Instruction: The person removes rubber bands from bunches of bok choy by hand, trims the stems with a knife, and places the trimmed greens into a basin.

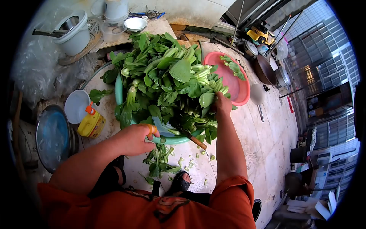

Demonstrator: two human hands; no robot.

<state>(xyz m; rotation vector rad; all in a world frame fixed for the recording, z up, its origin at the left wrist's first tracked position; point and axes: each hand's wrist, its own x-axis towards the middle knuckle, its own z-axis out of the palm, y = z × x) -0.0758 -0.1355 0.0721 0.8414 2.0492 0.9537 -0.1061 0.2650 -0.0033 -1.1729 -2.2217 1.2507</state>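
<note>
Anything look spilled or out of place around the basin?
Yes: vegetable scraps lie scattered loose on the floor near a sandal, outside the green basin. A wooden handle juts over its rim, perhaps easily bumped.

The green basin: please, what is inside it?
The green basin holds a high heap of leafy greens, rising above its rim. A wooden handle sticks out over the near rim; its other end is unclear. The greens cover the basin's bottom.

i see deep-green, pale-stemmed leafy vegetables [164,78] in a round teal plastic basin [119,92]; right of it, a round pink plastic basin [231,84]; left, an orange-capped yellow plastic bottle [91,125].
</note>
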